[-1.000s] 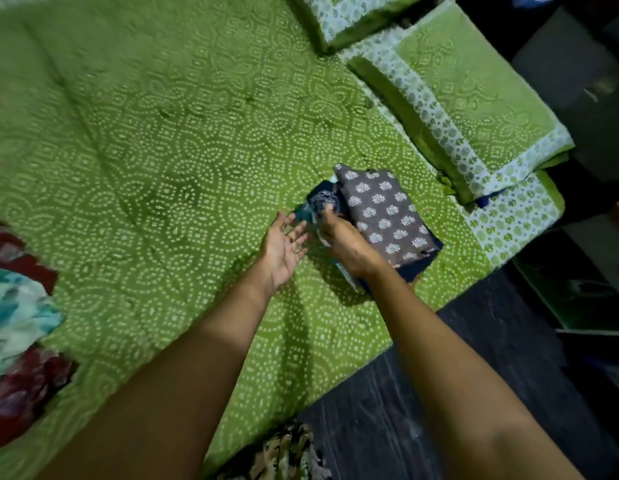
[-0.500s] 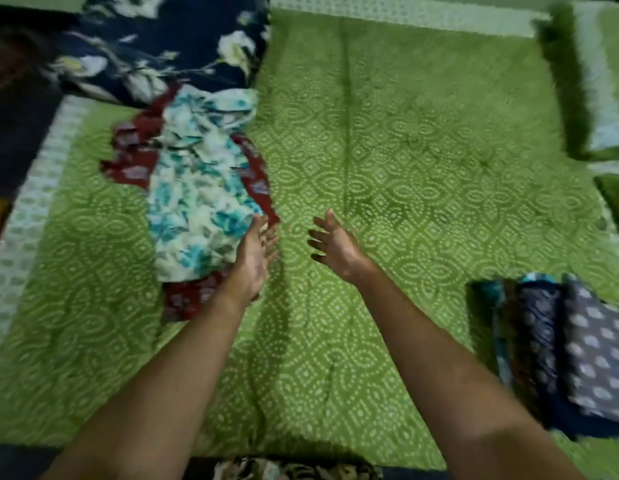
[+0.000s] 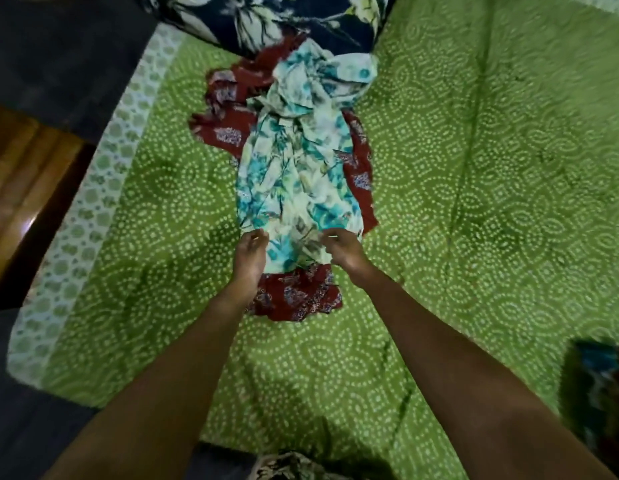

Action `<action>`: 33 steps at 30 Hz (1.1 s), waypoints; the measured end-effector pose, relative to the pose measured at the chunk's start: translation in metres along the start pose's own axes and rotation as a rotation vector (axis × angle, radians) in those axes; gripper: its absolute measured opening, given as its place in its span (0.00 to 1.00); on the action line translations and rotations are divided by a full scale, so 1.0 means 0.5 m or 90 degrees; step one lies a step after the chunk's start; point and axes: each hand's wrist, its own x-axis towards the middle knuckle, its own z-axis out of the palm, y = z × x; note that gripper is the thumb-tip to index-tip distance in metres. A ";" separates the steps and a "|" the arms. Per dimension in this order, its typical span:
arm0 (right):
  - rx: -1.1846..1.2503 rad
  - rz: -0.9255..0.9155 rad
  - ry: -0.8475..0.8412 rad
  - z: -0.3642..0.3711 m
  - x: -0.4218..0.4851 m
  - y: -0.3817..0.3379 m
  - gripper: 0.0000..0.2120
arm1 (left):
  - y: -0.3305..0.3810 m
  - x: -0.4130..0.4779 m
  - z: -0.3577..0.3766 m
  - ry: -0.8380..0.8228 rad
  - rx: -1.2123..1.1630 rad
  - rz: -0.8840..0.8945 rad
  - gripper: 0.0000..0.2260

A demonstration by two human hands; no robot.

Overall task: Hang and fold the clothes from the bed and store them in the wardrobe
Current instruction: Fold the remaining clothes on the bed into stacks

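A crumpled white garment with a teal floral print (image 3: 301, 174) lies on the green bedsheet (image 3: 474, 202), on top of a dark red printed garment (image 3: 294, 296). My left hand (image 3: 250, 258) is at the near left corner of the teal garment with fingers curled on its edge. My right hand (image 3: 341, 249) is at the near right corner, fingers curled on the cloth. Both hands are seen from the back, so the grip itself is partly hidden.
A navy floral blanket (image 3: 284, 19) lies at the far end of the bed. A stack of folded clothes (image 3: 599, 386) shows blurred at the right edge. A wooden surface (image 3: 20, 188) and dark floor lie left of the bed.
My view swung from the folded stack to the loose clothes. Both hands moved forward from open above the sheet onto the near edge of the teal garment.
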 end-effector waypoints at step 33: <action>-0.526 -0.227 0.034 0.121 0.027 0.085 0.33 | -0.119 0.068 -0.033 0.143 0.067 0.088 0.15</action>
